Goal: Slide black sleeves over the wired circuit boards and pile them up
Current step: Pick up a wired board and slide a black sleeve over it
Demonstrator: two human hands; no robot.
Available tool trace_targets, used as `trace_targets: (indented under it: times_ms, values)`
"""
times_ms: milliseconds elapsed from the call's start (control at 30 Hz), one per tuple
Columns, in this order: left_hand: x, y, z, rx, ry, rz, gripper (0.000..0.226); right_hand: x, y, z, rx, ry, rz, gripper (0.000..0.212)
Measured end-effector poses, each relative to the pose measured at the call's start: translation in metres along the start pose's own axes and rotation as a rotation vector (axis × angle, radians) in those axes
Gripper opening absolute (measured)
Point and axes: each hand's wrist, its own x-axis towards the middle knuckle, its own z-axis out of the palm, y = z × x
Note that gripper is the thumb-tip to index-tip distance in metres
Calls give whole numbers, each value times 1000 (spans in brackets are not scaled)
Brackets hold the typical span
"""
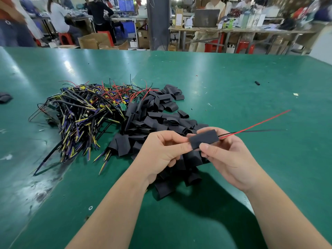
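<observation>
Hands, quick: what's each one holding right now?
Left hand: pinching the left end of the flat black plastic sleeve.
Right hand: gripping the same sleeve.

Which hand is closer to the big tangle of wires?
Left. The left hand pinches the black sleeve to the right of the tangle of wires; the right hand holds the sleeve's far end, farther away.
</observation>
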Motion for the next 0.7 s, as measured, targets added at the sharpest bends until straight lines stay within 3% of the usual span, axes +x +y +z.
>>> trace_targets:
  times_ms: [167,267,367,433,467,533,600,700]
  values:
    - [-1,-1,2,64,51,-46,18,-1,6,12,-30,59,85,46]
    - [-2,1,3,1,-11,-46,17,3,3,16,191,158,100,50]
    - [-3,7,-1,-123,-38,-25,12,10,-12,1,398,371,76,37]
    - [0,7,-7,-123,89,37,14,11,-27,-21,417,488,49,18]
    - [2,4,-10,-37,199,80,15,11,-33,-34,363,538,53,12]
    - [6,-1,-20,351,466,190,15,7,-38,-62,111,673,63,12]
    - [7,-4,-29,719,627,275,11,2,-38,-90,-339,839,78,18]
    - [11,-9,-43,1003,821,266,25,-5,-30,-120,-935,976,199,26]
